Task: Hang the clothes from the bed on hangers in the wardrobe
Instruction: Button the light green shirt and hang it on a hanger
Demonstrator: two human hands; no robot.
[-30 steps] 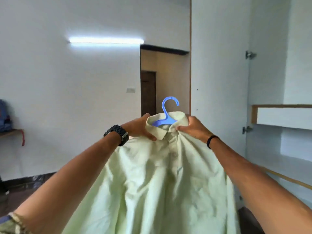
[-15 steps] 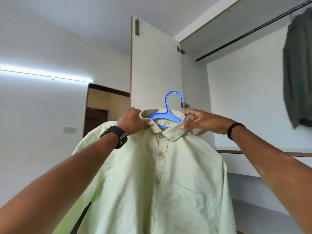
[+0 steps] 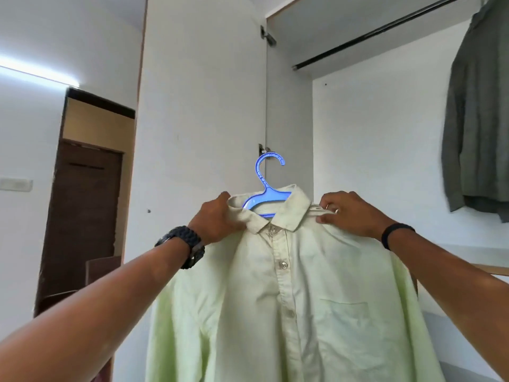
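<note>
Pale green shirt (image 3: 289, 285) on blue hanger (image 3: 265, 188), held up in head view before open wardrobe (image 3: 358, 133). Left hand (image 3: 217, 219) gripped collar and shoulder; right hand (image 3: 347, 212) pinched other shoulder seam. Hook stood upright between hands, below and left of rail (image 3: 380, 31) running up to the right; right hand nearer. Inside, only grey garment (image 3: 479, 119) hung, far right.

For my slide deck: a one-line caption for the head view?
Both hands, left hand and right hand, hold a pale green shirt on a blue plastic hanger below the wardrobe's dark rail.
</note>
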